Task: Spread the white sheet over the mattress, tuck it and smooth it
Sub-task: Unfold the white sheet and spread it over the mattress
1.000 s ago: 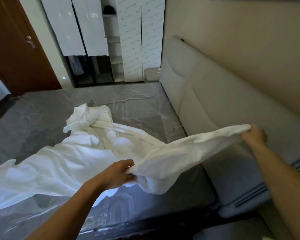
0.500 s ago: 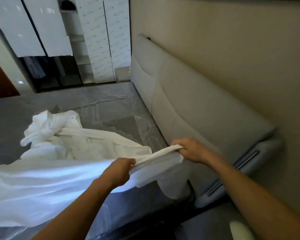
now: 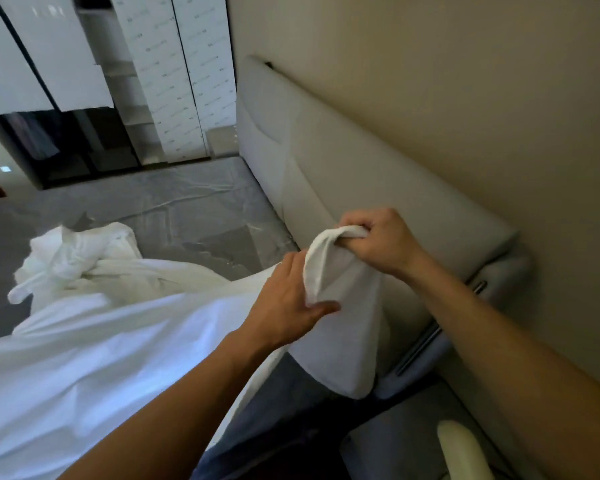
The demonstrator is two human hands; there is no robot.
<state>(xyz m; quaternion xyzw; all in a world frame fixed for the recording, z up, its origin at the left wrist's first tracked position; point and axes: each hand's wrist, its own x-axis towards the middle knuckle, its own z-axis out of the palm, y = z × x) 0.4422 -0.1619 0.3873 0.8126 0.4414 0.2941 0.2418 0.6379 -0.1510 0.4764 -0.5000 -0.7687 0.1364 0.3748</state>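
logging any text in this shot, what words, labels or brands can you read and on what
Nothing legible.
Wardrobe panels: rows of small repeated grey print, too small and blurred to read.
Sheet, mattress, headboard: no text shows.

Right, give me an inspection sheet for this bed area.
Surface: grey mattress in clear plastic wrap, mostly bare at the far end.
Job's things: white sheet bunched across the near side, not spread.
Clutter: nothing seen.
Grippers: left hand pinches the sheet's edge; right hand grips a gathered corner, raised beside the headboard.
Cables: nothing seen.
Surroundings: beige wall behind the headboard; wardrobe beyond the bed.
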